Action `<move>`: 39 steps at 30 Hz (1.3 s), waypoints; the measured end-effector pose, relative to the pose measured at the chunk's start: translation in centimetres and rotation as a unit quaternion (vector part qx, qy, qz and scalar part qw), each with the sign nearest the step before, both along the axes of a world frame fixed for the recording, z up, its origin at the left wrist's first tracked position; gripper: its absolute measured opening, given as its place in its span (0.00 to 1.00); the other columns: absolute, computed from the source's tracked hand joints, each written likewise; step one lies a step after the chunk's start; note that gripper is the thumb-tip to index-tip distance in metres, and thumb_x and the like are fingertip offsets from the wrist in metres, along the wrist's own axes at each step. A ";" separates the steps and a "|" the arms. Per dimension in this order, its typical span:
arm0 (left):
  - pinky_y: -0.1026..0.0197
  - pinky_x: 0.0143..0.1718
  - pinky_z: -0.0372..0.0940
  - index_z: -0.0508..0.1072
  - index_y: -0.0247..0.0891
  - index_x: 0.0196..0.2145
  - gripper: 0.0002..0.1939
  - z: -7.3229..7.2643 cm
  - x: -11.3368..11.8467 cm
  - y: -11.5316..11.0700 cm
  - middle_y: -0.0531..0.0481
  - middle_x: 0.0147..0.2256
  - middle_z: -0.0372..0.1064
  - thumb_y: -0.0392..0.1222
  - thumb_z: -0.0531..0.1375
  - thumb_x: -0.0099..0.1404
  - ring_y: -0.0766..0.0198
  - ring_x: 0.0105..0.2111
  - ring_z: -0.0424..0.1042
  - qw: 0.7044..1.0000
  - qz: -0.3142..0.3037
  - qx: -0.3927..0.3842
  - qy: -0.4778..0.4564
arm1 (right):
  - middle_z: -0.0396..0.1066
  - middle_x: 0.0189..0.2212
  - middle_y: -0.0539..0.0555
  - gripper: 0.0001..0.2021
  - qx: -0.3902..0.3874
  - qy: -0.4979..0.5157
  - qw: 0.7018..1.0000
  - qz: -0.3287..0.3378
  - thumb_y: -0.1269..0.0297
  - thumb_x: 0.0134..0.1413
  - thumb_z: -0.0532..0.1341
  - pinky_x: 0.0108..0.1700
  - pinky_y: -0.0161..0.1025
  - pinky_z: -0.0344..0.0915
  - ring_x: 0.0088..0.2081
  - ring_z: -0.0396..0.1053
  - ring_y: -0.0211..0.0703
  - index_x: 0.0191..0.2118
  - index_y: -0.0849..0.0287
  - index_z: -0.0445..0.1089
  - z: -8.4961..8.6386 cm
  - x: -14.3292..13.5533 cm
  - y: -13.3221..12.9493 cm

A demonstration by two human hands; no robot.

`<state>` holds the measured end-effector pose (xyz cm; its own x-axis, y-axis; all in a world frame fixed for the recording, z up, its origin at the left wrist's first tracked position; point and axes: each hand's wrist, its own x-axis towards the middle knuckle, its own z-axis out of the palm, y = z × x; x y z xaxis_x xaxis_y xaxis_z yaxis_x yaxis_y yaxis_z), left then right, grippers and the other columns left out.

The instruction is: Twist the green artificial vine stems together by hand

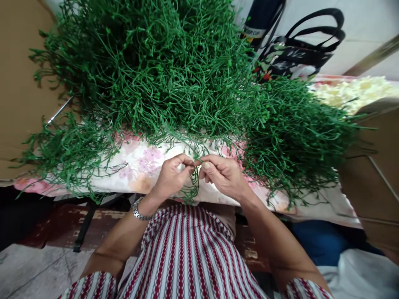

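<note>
With the head view as your guide, work right where your hands meet: over the near edge of the tabletop, about midway btwn its L and R corners. Your L hand has thumb and index fingers pinching the thin green stems; your R hand pinches them from the other side, its thumb and index fingertips almost touching the L ones. Can't tell exactly how many strands each pinch has, so check by feel. The stems' loose ends dangle below the fingers, nr your striped apron.

For a clean job, let the L pinch anchor and the R do the fine moves, w/ light pressure; the strands look thin and bendy, so a hard tug could crease or strip them. Work close to the join btwn both pinches, and lift a bit so tips don't snag the big green pile toward the far edge. Watch the wristwatch too: its metal links could catch strays. Mind your elbows as well, w/ the small green pile by the near L corner and the R green pile by the R edge, its stems poking toward the cardboard box.
</note>
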<state>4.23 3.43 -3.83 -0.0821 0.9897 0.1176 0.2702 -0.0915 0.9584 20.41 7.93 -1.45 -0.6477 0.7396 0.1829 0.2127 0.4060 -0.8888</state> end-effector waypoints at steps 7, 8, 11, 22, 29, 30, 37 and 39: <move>0.66 0.33 0.59 0.69 0.35 0.27 0.04 -0.6 -0.4 -0.5 0.53 0.25 0.63 0.39 0.60 0.55 0.67 0.29 0.63 0.989 -0.063 -0.016 -0.135 | 0.72 0.31 0.53 0.12 0.045 0.045 0.995 0.074 0.63 0.59 0.52 0.34 0.31 0.64 0.32 0.68 0.33 0.41 0.63 0.69 -0.3 -0.8 -0.1; 0.66 0.33 0.59 0.69 0.35 0.26 0.05 -0.7 -0.5 -0.5 0.53 0.24 0.63 0.39 0.60 0.54 0.68 0.27 0.62 0.988 -0.053 -0.014 -0.144 | 0.72 0.34 0.54 0.13 0.055 0.045 0.994 0.084 0.62 0.59 0.52 0.36 0.32 0.64 0.34 0.69 0.34 0.42 0.63 0.69 -0.3 -0.8 -0.1; 0.66 0.30 0.58 0.69 0.35 0.24 0.06 -1.1 -0.8 -0.4 0.54 0.22 0.62 0.40 0.61 0.54 0.69 0.25 0.61 0.981 -0.023 -0.011 -0.193 | 0.72 0.35 0.54 0.12 0.091 0.046 0.992 0.076 0.64 0.59 0.53 0.38 0.34 0.65 0.36 0.69 0.36 0.44 0.62 0.69 0.2 -0.4 -0.2; 0.65 0.32 0.59 0.70 0.35 0.26 0.03 1.5 -1.6 -1.6 0.52 0.26 0.66 0.32 0.57 0.56 0.67 0.29 0.65 0.996 -0.050 0.036 -0.062 | 0.72 0.35 0.53 0.07 0.412 -0.151 0.899 0.003 0.69 0.56 0.55 0.56 0.51 0.51 0.44 0.66 0.43 0.38 0.59 0.69 0.9 -0.8 0.3; 0.58 0.42 0.60 0.68 0.36 0.34 0.07 2.3 -0.8 -2.6 0.48 0.34 0.67 0.32 0.56 0.55 0.61 0.38 0.66 0.991 0.015 0.096 0.090 | 0.68 0.25 0.50 0.04 0.429 -0.100 0.896 -0.061 0.70 0.54 0.56 0.51 0.44 0.59 0.30 0.63 0.35 0.32 0.60 0.67 -1.3 -0.5 -0.3; 0.57 0.43 0.60 0.67 0.36 0.35 0.08 2.3 -0.6 -2.7 0.48 0.34 0.67 0.33 0.57 0.55 0.61 0.39 0.66 0.987 0.025 0.100 0.125 | 0.67 0.25 0.50 0.03 0.436 -0.093 0.892 -0.077 0.70 0.54 0.56 0.50 0.43 0.60 0.29 0.63 0.35 0.32 0.60 0.67 -1.5 -0.7 -0.5; 0.59 0.38 0.62 0.68 0.36 0.32 0.03 0.7 -0.4 -2.9 0.49 0.31 0.63 0.34 0.57 0.58 0.63 0.36 0.65 0.940 0.130 0.194 0.251 | 0.67 0.26 0.51 0.03 0.416 -0.080 0.900 -0.103 0.70 0.54 0.56 0.46 0.41 0.62 0.30 0.62 0.37 0.33 0.60 0.66 -2.6 -1.7 -1.8; 0.61 0.36 0.62 0.68 0.36 0.32 0.03 0.4 -0.8 -2.9 0.49 0.30 0.63 0.32 0.55 0.59 0.64 0.33 0.65 0.934 0.106 0.204 0.273 | 0.68 0.31 0.55 0.06 0.376 -0.111 0.915 -0.092 0.66 0.55 0.56 0.43 0.43 0.61 0.34 0.63 0.41 0.37 0.61 0.67 -2.3 -1.5 -1.9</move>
